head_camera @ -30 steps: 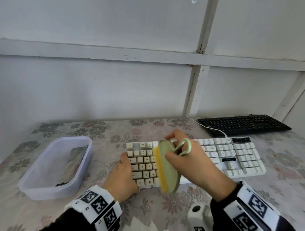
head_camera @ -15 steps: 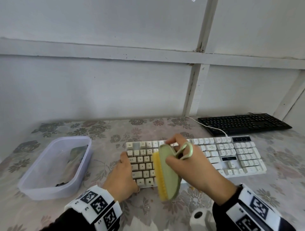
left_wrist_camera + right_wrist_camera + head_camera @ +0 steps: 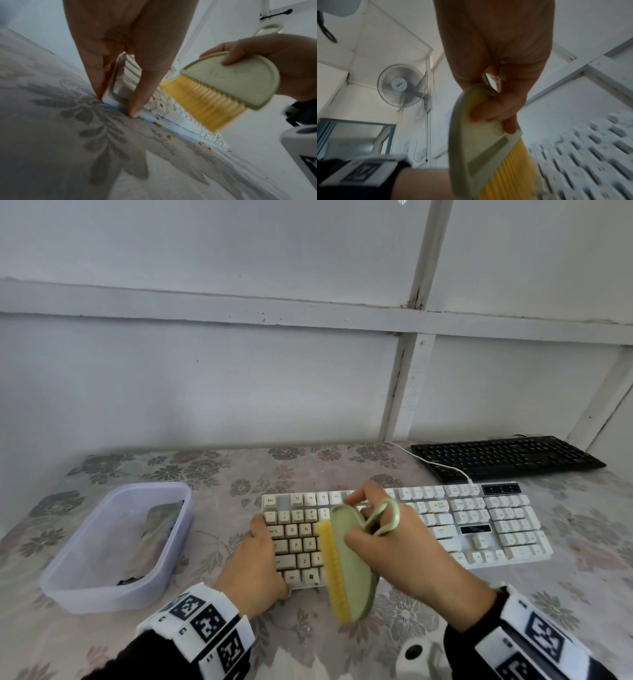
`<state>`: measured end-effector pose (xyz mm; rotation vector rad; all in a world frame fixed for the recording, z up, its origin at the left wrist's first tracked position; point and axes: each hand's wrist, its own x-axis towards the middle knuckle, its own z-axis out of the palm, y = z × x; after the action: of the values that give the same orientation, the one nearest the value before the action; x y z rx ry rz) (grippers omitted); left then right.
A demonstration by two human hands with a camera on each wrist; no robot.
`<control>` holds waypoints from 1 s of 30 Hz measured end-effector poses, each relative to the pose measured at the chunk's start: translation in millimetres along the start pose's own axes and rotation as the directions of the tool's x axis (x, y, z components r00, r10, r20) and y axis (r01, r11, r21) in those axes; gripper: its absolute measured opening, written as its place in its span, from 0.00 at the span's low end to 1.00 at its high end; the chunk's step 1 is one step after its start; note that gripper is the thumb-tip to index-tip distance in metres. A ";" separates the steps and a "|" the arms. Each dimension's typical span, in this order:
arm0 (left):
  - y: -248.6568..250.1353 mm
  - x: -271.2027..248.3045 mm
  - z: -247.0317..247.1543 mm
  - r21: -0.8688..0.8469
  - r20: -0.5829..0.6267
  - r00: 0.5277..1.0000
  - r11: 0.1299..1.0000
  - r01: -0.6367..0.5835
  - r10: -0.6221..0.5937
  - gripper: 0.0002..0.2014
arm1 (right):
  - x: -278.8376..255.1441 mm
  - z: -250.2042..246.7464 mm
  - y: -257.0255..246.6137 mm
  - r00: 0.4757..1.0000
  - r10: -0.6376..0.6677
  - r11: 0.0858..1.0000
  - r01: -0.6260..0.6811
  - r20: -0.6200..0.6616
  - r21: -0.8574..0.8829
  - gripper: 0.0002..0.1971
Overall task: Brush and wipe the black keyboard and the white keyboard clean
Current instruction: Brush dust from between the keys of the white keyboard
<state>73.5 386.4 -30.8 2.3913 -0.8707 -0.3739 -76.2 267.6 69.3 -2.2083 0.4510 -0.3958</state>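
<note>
The white keyboard (image 3: 479,529) lies across the middle of the flowered table, and the black keyboard (image 3: 503,455) sits behind it at the far right. My right hand (image 3: 387,542) grips a green brush (image 3: 349,570) with yellow bristles, its loop handle by my knuckles. The bristles (image 3: 202,102) stand over the keyboard's left-hand keys (image 3: 164,106), close to the front edge. My left hand (image 3: 253,566) holds the keyboard's front-left corner, fingers (image 3: 97,75) on the left side and thumb on the front edge. Orange crumbs (image 3: 159,125) lie along that edge.
A clear plastic tub (image 3: 102,601) with a crumpled cloth (image 3: 161,529) inside stands at the left. A white cable (image 3: 438,463) runs from the white keyboard toward the wall. The white panelled wall closes the table's far side. A wall fan (image 3: 400,85) shows in the right wrist view.
The brush has swept a little toward me along the left-hand keys, its lower end now past the keyboard's front edge. My left hand has stayed on the corner.
</note>
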 end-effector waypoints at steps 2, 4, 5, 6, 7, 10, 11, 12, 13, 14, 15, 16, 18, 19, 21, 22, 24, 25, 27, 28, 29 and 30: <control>1.5 -0.6 -0.3 -0.002 0.007 1.000 1.000 0.004 -0.004 0.47 | 9.3 -3.6 -6.2 0.994 -0.037 0.999 0.040 -0.100 0.032 0.13; 2.3 -0.8 -1.2 0.002 0.011 1.000 1.000 0.008 -0.008 0.48 | 19.2 -2.1 -10.9 0.984 -0.058 0.997 0.067 -0.171 0.046 0.15; 2.4 -0.9 -1.8 0.003 0.012 1.000 1.000 0.010 -0.010 0.48 | 23.7 -0.2 -12.0 0.980 -0.064 0.996 0.074 -0.189 0.047 0.15; 2.3 -0.8 -2.1 0.004 0.011 1.000 1.000 0.009 -0.009 0.49 | 27.4 2.3 -12.4 0.978 -0.069 0.996 0.079 -0.194 0.046 0.15; 2.1 -0.5 -1.8 0.004 0.012 1.000 1.000 0.009 -0.009 0.49 | 29.8 5.0 -12.0 0.979 -0.075 0.996 0.083 -0.187 0.038 0.16; 1.4 0.1 -1.5 0.003 0.012 1.000 1.000 0.005 -0.005 0.48 | 29.0 13.7 -5.9 0.989 -0.083 0.997 0.082 -0.121 -0.013 0.15; 0.9 -0.1 -1.0 0.004 0.011 1.000 1.000 0.004 -0.004 0.48 | 25.1 15.8 -2.5 0.992 -0.080 0.997 0.078 -0.095 -0.021 0.14; -0.2 0.2 -0.8 0.003 0.007 1.000 1.000 0.003 -0.003 0.48 | 20.5 18.6 1.1 0.995 -0.077 0.997 0.075 -0.066 -0.025 0.13; -1.6 0.5 -0.3 0.001 0.005 1.000 1.000 0.004 -0.004 0.48 | 15.1 21.1 4.6 0.997 -0.070 0.997 0.069 -0.034 -0.031 0.12; -2.1 0.8 0.4 0.000 0.006 1.000 1.000 0.004 -0.004 0.48 | 9.5 22.9 7.3 0.998 -0.061 0.997 0.061 -0.003 -0.038 0.11; -2.2 1.0 0.9 0.002 0.006 1.000 1.000 0.003 -0.004 0.48 | 4.6 23.5 9.0 0.998 -0.049 0.998 0.050 0.024 -0.039 0.11; -2.1 1.4 1.1 0.007 0.005 1.000 1.000 0.001 -0.001 0.48 | 1.5 22.4 9.6 0.998 -0.038 0.999 0.040 0.042 -0.037 0.11; -0.8 1.7 0.6 0.014 0.006 1.000 1.000 0.003 -0.003 0.48 | 1.0 16.4 6.1 0.999 -0.023 0.999 0.024 0.044 -0.028 0.11; 0.1 1.3 0.2 0.014 0.009 1.000 1.000 0.008 -0.008 0.48 | 3.0 12.6 2.3 0.999 -0.025 1.000 0.026 0.022 -0.011 0.11; 0.7 0.3 -0.8 0.012 0.013 1.000 1.000 0.012 -0.012 0.48 | 10.9 7.3 -6.8 0.998 -0.047 0.998 0.050 -0.052 0.045 0.12; 0.8 0.2 -1.0 0.010 0.014 1.000 1.000 0.009 -0.009 0.49 | 16.1 6.6 -10.6 0.993 -0.067 0.995 0.073 -0.096 0.063 0.13; 0.5 -0.1 -1.1 0.008 0.018 1.000 1.000 0.003 -0.003 0.49 | 26.1 8.9 -14.4 0.983 -0.088 0.993 0.099 -0.162 0.063 0.14; 0.8 -0.2 -1.2 0.011 0.018 1.000 1.000 0.000 0.000 0.49 | 29.5 11.1 -14.1 0.981 -0.089 0.994 0.099 -0.171 0.046 0.15; 1.2 0.1 -1.1 0.019 0.020 1.000 1.000 0.000 0.000 0.49 | 29.8 17.2 -9.8 0.985 -0.094 0.995 0.095 -0.142 0.003 0.14; 1.0 0.4 -0.8 0.018 0.021 1.000 1.000 0.002 -0.002 0.49 | 26.7 20.5 -6.9 0.989 -0.097 0.995 0.096 -0.114 -0.010 0.13; 0.4 0.8 -0.5 0.014 0.021 1.000 1.000 0.002 -0.002 0.49 | 21.7 23.9 -3.7 0.992 -0.099 0.995 0.097 -0.083 -0.020 0.12; -0.4 1.0 -0.1 0.011 0.020 1.000 1.000 0.001 -0.001 0.49 | 15.6 26.7 -0.4 0.994 -0.096 0.995 0.095 -0.051 -0.025 0.11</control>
<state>74.5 386.0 -31.1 2.4016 -0.8827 -0.3945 -51.0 278.8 55.4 -2.2518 0.3805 -0.5029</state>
